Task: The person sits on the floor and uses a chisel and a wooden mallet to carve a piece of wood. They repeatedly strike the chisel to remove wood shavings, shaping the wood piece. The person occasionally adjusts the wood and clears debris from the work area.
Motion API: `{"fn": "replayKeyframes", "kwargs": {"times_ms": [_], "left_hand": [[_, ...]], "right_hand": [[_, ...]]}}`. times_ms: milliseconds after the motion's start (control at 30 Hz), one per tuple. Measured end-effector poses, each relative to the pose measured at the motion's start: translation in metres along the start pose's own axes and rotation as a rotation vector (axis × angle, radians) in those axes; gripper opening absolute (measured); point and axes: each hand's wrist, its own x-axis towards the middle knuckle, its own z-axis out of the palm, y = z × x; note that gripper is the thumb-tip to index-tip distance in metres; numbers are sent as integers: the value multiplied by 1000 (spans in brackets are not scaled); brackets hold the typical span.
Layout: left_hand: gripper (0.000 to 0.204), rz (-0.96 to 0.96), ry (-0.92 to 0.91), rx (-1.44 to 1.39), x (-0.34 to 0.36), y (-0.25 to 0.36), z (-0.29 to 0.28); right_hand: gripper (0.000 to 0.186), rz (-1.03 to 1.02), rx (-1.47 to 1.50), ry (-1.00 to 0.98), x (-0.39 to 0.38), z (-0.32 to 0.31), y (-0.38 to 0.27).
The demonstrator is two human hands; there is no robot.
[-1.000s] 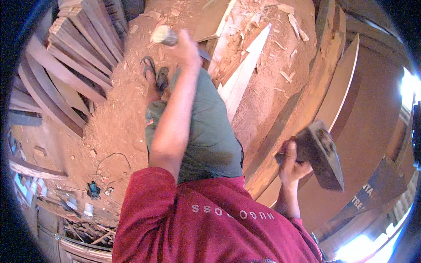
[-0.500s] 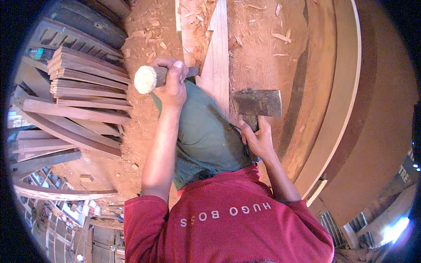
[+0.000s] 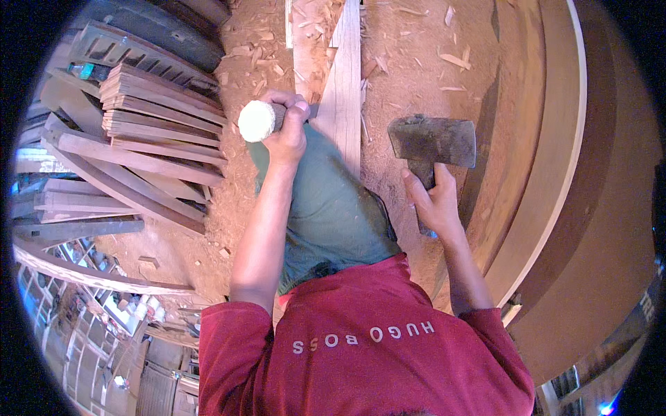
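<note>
My left hand [image 3: 288,142] is closed round a chisel [image 3: 257,122], whose pale, frayed butt end points left. The chisel's dark blade reaches toward a light wooden board [image 3: 341,118], and its tip is hard to make out beside my fingers. In my right hand [image 3: 438,201] is the short handle of a hatchet [image 3: 440,141]. Its broad, dark metal head is held up right of the board, apart from the chisel. My leg in green trousers [image 3: 333,201] lies near the board's close end.
At left stand stacked thin wooden slats [image 3: 159,125] and curved timber pieces [image 3: 132,191]. Wood chips [image 3: 454,61] litter the brown ground. Long curved planks [image 3: 548,187] run along the right side. A roughly cut timber [image 3: 312,41] lies against the board at the far end.
My right hand has swung the hatchet to the right and slightly farther out, away from the chisel. My left hand keeps its grip near the board. The view has turned a little.
</note>
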Motion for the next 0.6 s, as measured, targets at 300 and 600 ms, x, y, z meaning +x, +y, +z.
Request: {"fn": "replayKeyframes", "kwargs": {"times_ms": [300,600], "left_hand": [[14,24,34,55,8,3,-1],[14,-24,26,101,8,-5,-5]], "right_hand": [[24,5,-44,-55,24,-21,-21],[24,165,-60,-159,35,-25,-35]]}}
